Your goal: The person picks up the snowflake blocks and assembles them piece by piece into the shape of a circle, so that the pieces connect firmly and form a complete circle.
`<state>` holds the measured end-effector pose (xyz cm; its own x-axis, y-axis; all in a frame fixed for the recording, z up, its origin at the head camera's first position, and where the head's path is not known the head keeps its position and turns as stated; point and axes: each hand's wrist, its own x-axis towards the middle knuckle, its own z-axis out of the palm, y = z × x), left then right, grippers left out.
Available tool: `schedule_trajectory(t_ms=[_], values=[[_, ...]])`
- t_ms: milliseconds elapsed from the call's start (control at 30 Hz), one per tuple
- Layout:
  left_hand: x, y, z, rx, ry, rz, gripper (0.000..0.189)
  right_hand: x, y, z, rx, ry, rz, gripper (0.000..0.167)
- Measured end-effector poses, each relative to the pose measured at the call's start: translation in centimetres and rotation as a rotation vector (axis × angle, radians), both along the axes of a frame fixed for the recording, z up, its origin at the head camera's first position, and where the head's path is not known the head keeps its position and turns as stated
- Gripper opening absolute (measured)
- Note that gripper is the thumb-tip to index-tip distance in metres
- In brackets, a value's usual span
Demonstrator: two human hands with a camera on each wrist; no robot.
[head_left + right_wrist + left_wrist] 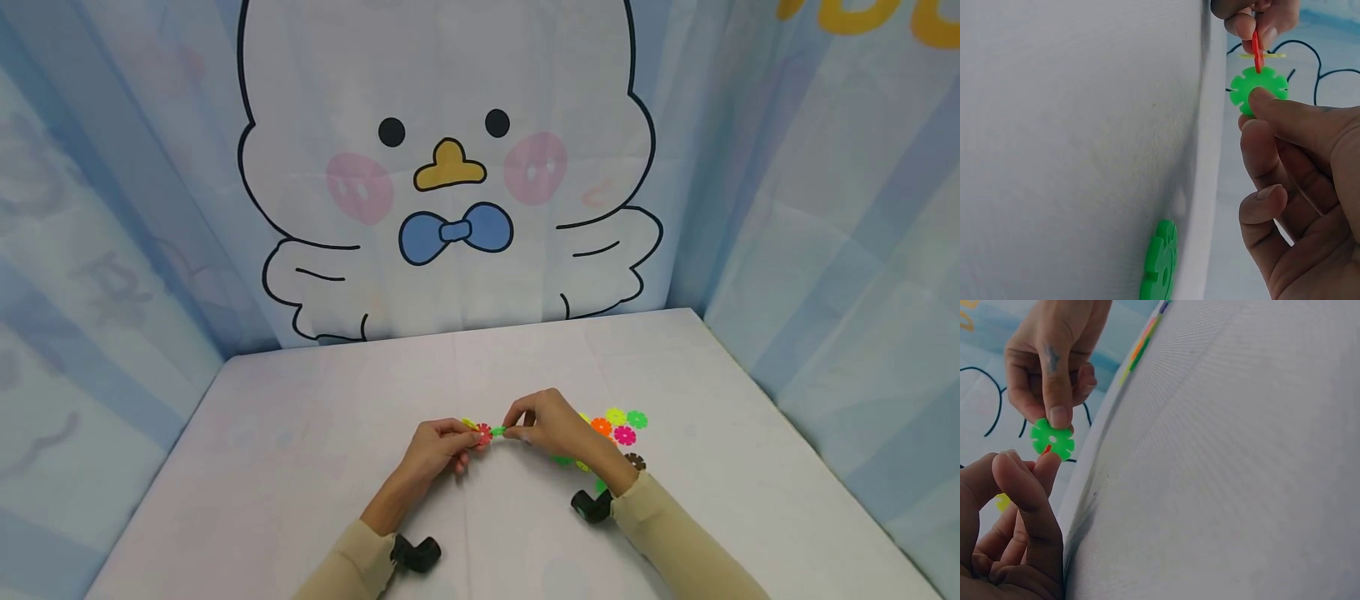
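Note:
My left hand [437, 447] pinches a red notched plastic disc [485, 433] between thumb and fingertips. A yellow disc [1279, 55] sits crosswise to the red one, partly hidden behind the left fingers. Thumb and forefinger of my right hand [553, 427] pinch a green notched disc [1251, 81]. In the right wrist view the red disc's lower edge meets the green disc's top edge, the two standing at an angle to each other. Both hands are raised over the table, close together near its middle.
Several loose notched discs lie on the white table [315, 467] beyond and under the right forearm, among them an orange disc [601, 427], a pink disc [625, 436] and a brown disc [636, 461]. A printed curtain [450, 292] closes off the back.

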<state>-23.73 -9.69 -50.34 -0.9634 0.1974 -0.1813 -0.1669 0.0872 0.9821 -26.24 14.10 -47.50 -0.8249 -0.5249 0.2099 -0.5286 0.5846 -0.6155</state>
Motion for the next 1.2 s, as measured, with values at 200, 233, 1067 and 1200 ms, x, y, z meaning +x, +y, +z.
schedule_trajectory(t_ms=[200,233,1067,1200], values=[[0.03,-0.01,-0.03,0.011,0.001,-0.010,0.021,-0.12,0.11,-0.24,-0.033,0.006,0.027,0.007],[0.03,-0.05,-0.07,0.011,0.004,-0.013,0.021,-0.14,0.10,-0.27,-0.033,0.009,0.029,0.007],[-0.12,-0.38,-0.19,0.010,-0.006,-0.033,0.019,-0.05,-0.44,-0.62,-0.052,0.018,0.071,0.013],[-0.12,-0.34,-0.18,0.011,-0.010,-0.040,0.018,-0.02,-0.46,-0.58,-0.051,0.033,0.086,0.013]])
